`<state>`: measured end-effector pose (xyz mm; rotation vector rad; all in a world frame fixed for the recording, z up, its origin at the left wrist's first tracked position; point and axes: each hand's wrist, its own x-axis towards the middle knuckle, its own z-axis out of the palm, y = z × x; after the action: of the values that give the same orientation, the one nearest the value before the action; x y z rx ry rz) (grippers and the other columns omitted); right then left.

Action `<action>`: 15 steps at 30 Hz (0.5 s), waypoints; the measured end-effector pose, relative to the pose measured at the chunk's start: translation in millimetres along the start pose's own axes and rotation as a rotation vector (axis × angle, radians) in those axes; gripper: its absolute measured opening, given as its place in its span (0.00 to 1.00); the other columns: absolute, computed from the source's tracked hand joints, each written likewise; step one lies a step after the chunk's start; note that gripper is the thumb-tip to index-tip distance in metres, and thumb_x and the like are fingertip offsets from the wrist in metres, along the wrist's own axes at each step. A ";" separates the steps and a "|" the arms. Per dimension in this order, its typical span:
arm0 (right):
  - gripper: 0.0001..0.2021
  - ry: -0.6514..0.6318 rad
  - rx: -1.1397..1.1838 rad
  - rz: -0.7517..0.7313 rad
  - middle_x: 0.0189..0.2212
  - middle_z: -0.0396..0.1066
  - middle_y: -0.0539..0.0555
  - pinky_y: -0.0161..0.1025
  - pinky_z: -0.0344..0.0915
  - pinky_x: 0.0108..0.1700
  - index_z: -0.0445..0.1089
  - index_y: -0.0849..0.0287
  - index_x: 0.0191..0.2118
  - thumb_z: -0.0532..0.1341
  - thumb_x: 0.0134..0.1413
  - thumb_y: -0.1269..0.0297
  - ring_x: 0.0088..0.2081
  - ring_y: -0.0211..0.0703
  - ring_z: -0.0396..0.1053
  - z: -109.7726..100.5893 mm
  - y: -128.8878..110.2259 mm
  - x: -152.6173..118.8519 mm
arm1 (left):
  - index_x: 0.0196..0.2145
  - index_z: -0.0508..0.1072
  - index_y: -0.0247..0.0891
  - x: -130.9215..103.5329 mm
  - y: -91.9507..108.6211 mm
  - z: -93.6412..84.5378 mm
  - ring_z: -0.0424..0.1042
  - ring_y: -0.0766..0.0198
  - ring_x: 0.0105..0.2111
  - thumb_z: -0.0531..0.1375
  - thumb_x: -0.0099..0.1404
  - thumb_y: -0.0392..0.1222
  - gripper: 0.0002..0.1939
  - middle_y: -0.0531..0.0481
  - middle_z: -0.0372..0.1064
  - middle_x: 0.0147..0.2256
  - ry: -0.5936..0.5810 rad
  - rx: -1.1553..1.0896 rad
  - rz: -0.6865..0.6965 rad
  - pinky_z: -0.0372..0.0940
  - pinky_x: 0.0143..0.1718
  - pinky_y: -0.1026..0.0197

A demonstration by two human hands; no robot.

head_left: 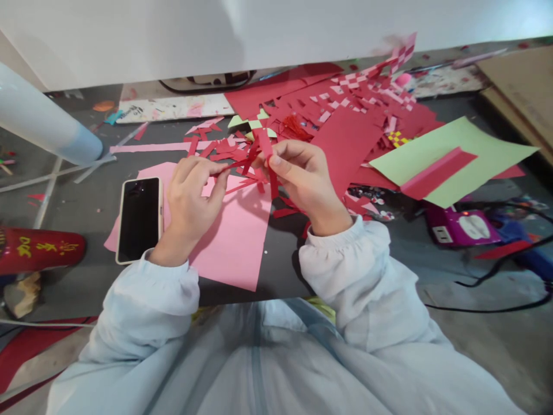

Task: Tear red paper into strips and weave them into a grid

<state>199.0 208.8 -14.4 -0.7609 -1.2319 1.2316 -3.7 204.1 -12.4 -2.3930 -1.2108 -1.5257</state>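
Head view: red paper strips [265, 147] pinched between two hands.
From my remote seat, I judge the step in hand to be handling thin strips: the left hand [192, 193] pinches one end between thumb and fingers, while the right hand [309, 178] clamps the crossing part, the hands apart but bridged by paper above the pink sheet [242, 242]. I'd say the next move calls for a light, steady pinch, as such narrow paper could crease or slip. The right fingertips are partly hidden behind the strips, so I cannot tell how these cross or whether they are joined. Loose scraps [228, 151] behind blend in colour with them, and the left edge cuts off the red cup [47, 249].
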 end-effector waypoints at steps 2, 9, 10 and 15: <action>0.14 0.015 -0.001 0.044 0.25 0.73 0.47 0.36 0.72 0.39 0.74 0.56 0.28 0.71 0.50 0.50 0.28 0.33 0.72 2.5 -0.9 0.5 | 0.34 0.72 0.41 0.4 0.3 0.3 0.72 0.65 0.33 0.61 0.67 0.36 0.03 0.54 0.73 0.31 0.009 -0.004 0.002 0.67 0.38 0.60; 0.17 0.030 -0.088 0.185 0.24 0.77 0.50 0.32 0.62 0.22 0.75 0.58 0.27 0.70 0.49 0.48 0.20 0.32 0.65 6.6 1.4 -1.3 | 0.32 0.71 0.41 2.5 3.2 0.7 0.69 0.66 0.29 0.61 0.66 0.36 0.05 0.55 0.72 0.29 0.008 -0.042 -0.047 0.65 0.34 0.61; 0.16 0.023 -0.107 0.207 0.23 0.77 0.50 0.32 0.58 0.19 0.76 0.58 0.27 0.69 0.50 0.48 0.18 0.31 0.61 6.9 1.9 -1.7 | 0.31 0.70 0.41 2.8 3.7 0.7 0.68 0.66 0.28 0.62 0.66 0.37 0.05 0.55 0.72 0.28 0.003 -0.053 -0.067 0.65 0.34 0.60; 0.16 0.029 -0.181 0.226 0.20 0.74 0.50 0.33 0.52 0.17 0.75 0.58 0.23 0.68 0.50 0.50 0.16 0.30 0.53 10.7 1.9 -1.5 | 0.29 0.70 0.42 3.7 5.3 0.3 0.67 0.66 0.26 0.61 0.67 0.41 0.07 0.55 0.71 0.26 0.003 -0.076 -0.162 0.65 0.33 0.58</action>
<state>188.4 205.9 -14.1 -1.0709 -1.2708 1.2964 0.6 202.7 -7.9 -2.3902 -1.4024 -1.6471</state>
